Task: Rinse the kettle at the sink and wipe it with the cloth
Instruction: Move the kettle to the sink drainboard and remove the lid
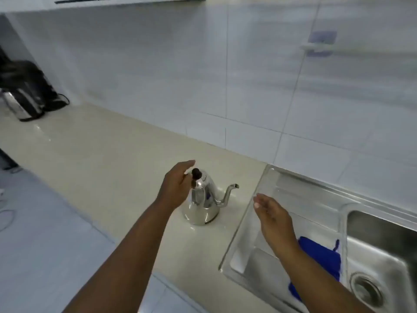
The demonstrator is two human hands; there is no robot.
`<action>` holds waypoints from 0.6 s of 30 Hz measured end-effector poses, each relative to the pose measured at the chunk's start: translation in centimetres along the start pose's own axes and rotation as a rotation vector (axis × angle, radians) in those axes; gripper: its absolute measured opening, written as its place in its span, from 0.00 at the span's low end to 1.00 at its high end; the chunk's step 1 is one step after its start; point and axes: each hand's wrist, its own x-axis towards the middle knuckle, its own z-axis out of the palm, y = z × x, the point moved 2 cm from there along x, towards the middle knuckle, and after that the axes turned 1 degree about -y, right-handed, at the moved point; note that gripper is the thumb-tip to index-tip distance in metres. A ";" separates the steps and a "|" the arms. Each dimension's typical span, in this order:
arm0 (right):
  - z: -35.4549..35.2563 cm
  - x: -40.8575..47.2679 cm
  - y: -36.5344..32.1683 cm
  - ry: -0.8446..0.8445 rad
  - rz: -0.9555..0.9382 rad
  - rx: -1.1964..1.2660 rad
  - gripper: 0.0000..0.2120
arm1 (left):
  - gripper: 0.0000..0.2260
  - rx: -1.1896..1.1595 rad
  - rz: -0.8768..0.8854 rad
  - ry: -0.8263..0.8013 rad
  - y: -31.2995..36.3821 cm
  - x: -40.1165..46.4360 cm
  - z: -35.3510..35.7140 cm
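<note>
while left hand [178,184] touches kettle [202,199], right hand [274,219] hovers.

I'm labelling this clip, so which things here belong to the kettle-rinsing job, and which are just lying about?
Job:
- shiny steel gooseneck kettle, upright on the counter, left hand at its handle side
- blue cloth on the drainboard
- stainless steel sink

Lying about:
- dark appliance, far left
- white wall rail
</note>
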 end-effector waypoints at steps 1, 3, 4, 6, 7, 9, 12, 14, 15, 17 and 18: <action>1.3 0.6 0.2 -0.014 0.038 0.007 0.15 | 0.19 -0.002 -0.047 0.013 -1.4 0.4 -0.9; 3.3 1.9 0.7 -0.037 0.109 0.005 0.16 | 0.22 0.096 -0.129 0.006 -4.2 1.2 -2.3; 4.3 2.3 0.6 -0.052 0.139 0.005 0.17 | 0.23 0.155 -0.182 -0.020 -5.4 1.6 -3.0; 5.8 3.6 0.8 -0.067 0.170 -0.024 0.17 | 0.24 0.224 -0.238 -0.098 -7.5 2.5 -3.3; 6.4 4.3 0.9 -0.073 0.170 -0.048 0.15 | 0.24 0.236 -0.256 -0.134 -8.3 3.0 -3.3; 7.2 5.4 1.0 -0.080 0.159 -0.099 0.08 | 0.21 0.232 -0.304 -0.182 -9.8 3.6 -3.4; 8.3 6.6 1.1 -0.090 0.125 -0.157 0.07 | 0.17 0.182 -0.331 -0.244 -11.3 3.9 -3.3; 8.7 7.0 1.2 -0.085 0.095 -0.180 0.08 | 0.14 0.170 -0.296 -0.253 -11.8 3.8 -3.2; 8.7 7.0 1.3 -0.072 0.087 -0.164 0.08 | 0.13 0.173 -0.273 -0.245 -12.0 3.9 -3.1; 8.3 6.8 1.7 -0.043 0.077 -0.115 0.05 | 0.12 0.184 -0.240 -0.233 -12.0 3.9 -3.0; 8.0 6.5 1.8 -0.033 0.076 -0.088 0.05 | 0.12 0.192 -0.223 -0.236 -11.7 3.9 -2.9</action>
